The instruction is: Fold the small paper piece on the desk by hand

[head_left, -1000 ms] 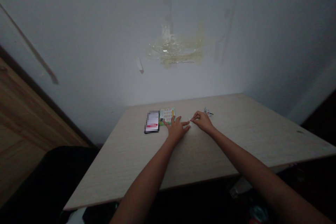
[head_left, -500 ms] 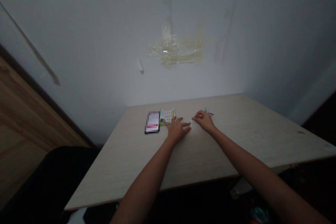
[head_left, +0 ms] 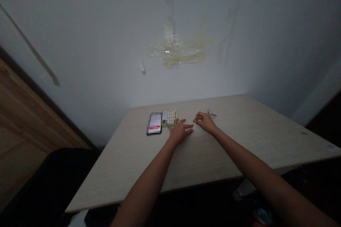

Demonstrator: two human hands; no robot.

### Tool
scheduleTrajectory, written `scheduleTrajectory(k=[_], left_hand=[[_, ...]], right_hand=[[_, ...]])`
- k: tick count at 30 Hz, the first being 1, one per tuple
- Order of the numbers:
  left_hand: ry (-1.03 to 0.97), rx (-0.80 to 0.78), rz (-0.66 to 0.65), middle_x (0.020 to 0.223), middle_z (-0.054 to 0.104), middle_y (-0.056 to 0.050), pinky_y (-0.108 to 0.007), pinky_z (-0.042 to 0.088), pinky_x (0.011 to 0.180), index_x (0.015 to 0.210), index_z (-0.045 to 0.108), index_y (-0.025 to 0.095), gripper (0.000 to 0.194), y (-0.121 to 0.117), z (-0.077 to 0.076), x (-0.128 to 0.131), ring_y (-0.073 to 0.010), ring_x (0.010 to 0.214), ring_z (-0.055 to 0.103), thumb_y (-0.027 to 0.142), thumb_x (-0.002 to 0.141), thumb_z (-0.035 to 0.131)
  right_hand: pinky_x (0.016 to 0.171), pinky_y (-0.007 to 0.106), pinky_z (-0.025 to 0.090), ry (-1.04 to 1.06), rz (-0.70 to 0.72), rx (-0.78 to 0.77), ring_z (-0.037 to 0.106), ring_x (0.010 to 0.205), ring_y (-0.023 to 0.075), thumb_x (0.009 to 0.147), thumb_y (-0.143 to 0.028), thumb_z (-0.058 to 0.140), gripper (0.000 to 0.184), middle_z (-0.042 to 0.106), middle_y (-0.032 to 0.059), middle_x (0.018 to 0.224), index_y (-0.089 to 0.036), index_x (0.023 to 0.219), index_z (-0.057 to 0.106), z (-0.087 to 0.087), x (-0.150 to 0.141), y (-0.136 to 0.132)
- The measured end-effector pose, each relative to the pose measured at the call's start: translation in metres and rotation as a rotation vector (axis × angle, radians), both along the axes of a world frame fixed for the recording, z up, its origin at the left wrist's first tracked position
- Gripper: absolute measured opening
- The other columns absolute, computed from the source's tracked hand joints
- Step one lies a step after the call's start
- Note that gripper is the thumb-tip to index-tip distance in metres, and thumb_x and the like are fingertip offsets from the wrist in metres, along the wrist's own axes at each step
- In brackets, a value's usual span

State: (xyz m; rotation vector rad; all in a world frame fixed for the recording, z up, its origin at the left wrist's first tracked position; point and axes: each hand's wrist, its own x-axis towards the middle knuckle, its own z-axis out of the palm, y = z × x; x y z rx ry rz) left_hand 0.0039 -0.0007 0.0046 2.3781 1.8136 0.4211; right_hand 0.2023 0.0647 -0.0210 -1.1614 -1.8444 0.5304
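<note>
My left hand (head_left: 179, 131) lies flat on the pale wooden table (head_left: 239, 142), fingers spread, with the fingertips touching a small white piece (head_left: 193, 126). My right hand (head_left: 205, 122) rests just to its right, fingers curled and pinching the same white piece. A colourful printed card (head_left: 169, 116) lies right beyond my left hand. Left of the card is a phone (head_left: 154, 123) with a lit screen. It is too dim and small to tell what the white piece is.
A small crumpled clear wrapper (head_left: 211, 114) lies behind my right hand. The table stands against a white wall with tape residue (head_left: 178, 51). A dark chair back (head_left: 45, 181) is at lower left, a wooden panel (head_left: 18, 120) at far left.
Both hands stay in nearly the same place around the white piece; my right hand's fingers shifted slightly. Nothing else moved.
</note>
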Motion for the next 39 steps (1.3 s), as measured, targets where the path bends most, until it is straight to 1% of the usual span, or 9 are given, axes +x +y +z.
scheduleTrajectory(k=[3, 7, 14, 18, 22, 25, 30, 35, 39], left_hand=[[-0.001, -0.006, 0.001, 0.152, 0.044, 0.006, -0.078, 0.005, 0.107, 0.118, 0.063, 0.057, 0.035, -0.001, 0.001, 0.000, -0.0376, 0.144, 0.024, 0.065, 0.086, 0.052], [-0.013, 0.009, 0.003, 0.151, 0.046, 0.006, -0.076, 0.004, 0.109, 0.119, 0.064, 0.056, 0.035, -0.003, 0.000, 0.000, -0.0373, 0.144, 0.024, 0.064, 0.086, 0.053], [0.044, 0.141, 0.015, 0.147, 0.050, 0.002, -0.078, -0.003, 0.107, 0.121, 0.063, 0.053, 0.036, -0.003, -0.006, 0.005, -0.0349, 0.143, 0.027, 0.064, 0.090, 0.048], [0.069, 0.180, 0.039, 0.147, 0.050, 0.001, -0.077, -0.003, 0.109, 0.125, 0.060, 0.053, 0.037, -0.003, -0.008, 0.008, -0.0333, 0.143, 0.027, 0.060, 0.094, 0.042], [0.072, 0.130, 0.063, 0.149, 0.047, 0.002, -0.077, 0.001, 0.109, 0.126, 0.058, 0.055, 0.037, -0.003, -0.005, 0.009, -0.0338, 0.144, 0.025, 0.059, 0.095, 0.038], [0.072, 0.107, 0.079, 0.150, 0.046, 0.003, -0.076, 0.002, 0.109, 0.124, 0.059, 0.056, 0.037, -0.002, -0.003, 0.010, -0.0344, 0.145, 0.024, 0.060, 0.095, 0.037], [0.056, 0.112, 0.085, 0.151, 0.045, 0.004, -0.078, 0.001, 0.108, 0.121, 0.061, 0.057, 0.034, 0.002, -0.002, 0.008, -0.0365, 0.145, 0.023, 0.062, 0.092, 0.043], [0.041, 0.093, 0.089, 0.152, 0.043, 0.005, -0.078, 0.002, 0.108, 0.119, 0.062, 0.057, 0.034, 0.003, -0.001, 0.006, -0.0388, 0.145, 0.023, 0.063, 0.090, 0.047], [0.048, 0.119, 0.102, 0.152, 0.044, 0.005, -0.078, 0.001, 0.108, 0.119, 0.062, 0.057, 0.033, 0.002, -0.002, 0.007, -0.0377, 0.146, 0.022, 0.063, 0.090, 0.048]], right_hand=[[0.082, 0.034, 0.049, -0.036, -0.037, -0.001, 0.069, 0.084, 0.0191, 0.074, -0.029, 0.072, 0.015, 0.073, 0.0030, 0.082, -0.020, 0.080, 0.061, -0.002, -0.001, 0.002], [0.086, 0.037, 0.050, -0.013, -0.028, -0.029, 0.070, 0.088, 0.0200, 0.078, -0.030, 0.070, 0.014, 0.074, 0.0031, 0.086, -0.020, 0.082, 0.061, -0.004, -0.003, 0.001], [0.086, 0.036, 0.052, 0.183, 0.025, -0.087, 0.072, 0.089, 0.0198, 0.077, -0.029, 0.070, 0.017, 0.075, 0.0054, 0.089, -0.020, 0.085, 0.058, -0.004, -0.001, -0.004], [0.081, 0.034, 0.053, 0.263, -0.028, -0.116, 0.072, 0.081, 0.0199, 0.071, -0.028, 0.073, 0.022, 0.073, 0.0053, 0.082, -0.019, 0.085, 0.058, -0.005, 0.000, -0.007], [0.077, 0.033, 0.053, 0.210, -0.017, -0.131, 0.071, 0.077, 0.0198, 0.069, -0.028, 0.074, 0.025, 0.073, 0.0041, 0.079, -0.018, 0.086, 0.059, -0.005, -0.005, -0.011], [0.074, 0.033, 0.053, 0.141, -0.040, -0.112, 0.071, 0.076, 0.0195, 0.070, -0.025, 0.073, 0.021, 0.073, 0.0039, 0.078, -0.018, 0.085, 0.060, -0.004, -0.008, -0.014], [0.073, 0.030, 0.052, 0.080, -0.066, -0.095, 0.070, 0.075, 0.0182, 0.070, -0.020, 0.070, 0.019, 0.072, 0.0044, 0.078, -0.018, 0.086, 0.061, -0.002, -0.007, -0.015], [0.073, 0.029, 0.052, 0.023, -0.080, -0.084, 0.069, 0.076, 0.0179, 0.070, -0.022, 0.071, 0.013, 0.072, 0.0044, 0.079, -0.018, 0.080, 0.063, 0.000, -0.006, -0.017], [0.071, 0.028, 0.051, 0.020, -0.070, -0.079, 0.068, 0.074, 0.0175, 0.070, -0.021, 0.069, 0.012, 0.071, 0.0045, 0.079, -0.018, 0.079, 0.063, 0.001, -0.007, -0.019]])
